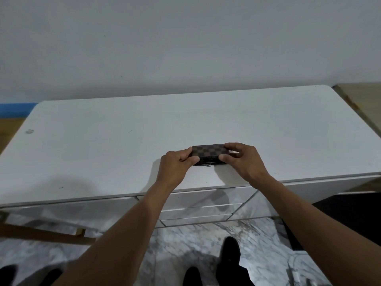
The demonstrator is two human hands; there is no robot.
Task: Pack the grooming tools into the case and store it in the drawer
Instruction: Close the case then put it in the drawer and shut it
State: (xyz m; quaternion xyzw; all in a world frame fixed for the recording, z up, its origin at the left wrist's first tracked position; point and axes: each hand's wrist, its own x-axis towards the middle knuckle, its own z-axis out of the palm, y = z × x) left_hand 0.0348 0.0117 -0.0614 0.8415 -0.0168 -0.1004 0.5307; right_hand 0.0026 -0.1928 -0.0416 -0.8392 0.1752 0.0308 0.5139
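Note:
A small brown checkered case (209, 152) lies on the white desk (103, 141), near its front edge at the middle. My left hand (175, 165) grips the case's left end, thumb on its front side. My right hand (241, 159) grips the right end, fingers over the top and thumb at the front. The lid looks slightly raised, with a dark gap and a small metal clasp along the front. No grooming tools show; the inside of the case is hidden. Below the desk's front edge sits a stack of white drawers (198, 207), all closed.
A white wall rises behind the desk. A wooden surface (358, 96) adjoins the desk at the right. A wooden chair frame (41, 232) stands lower left. The floor is marble-patterned, with my dark shoes (228, 254) on it.

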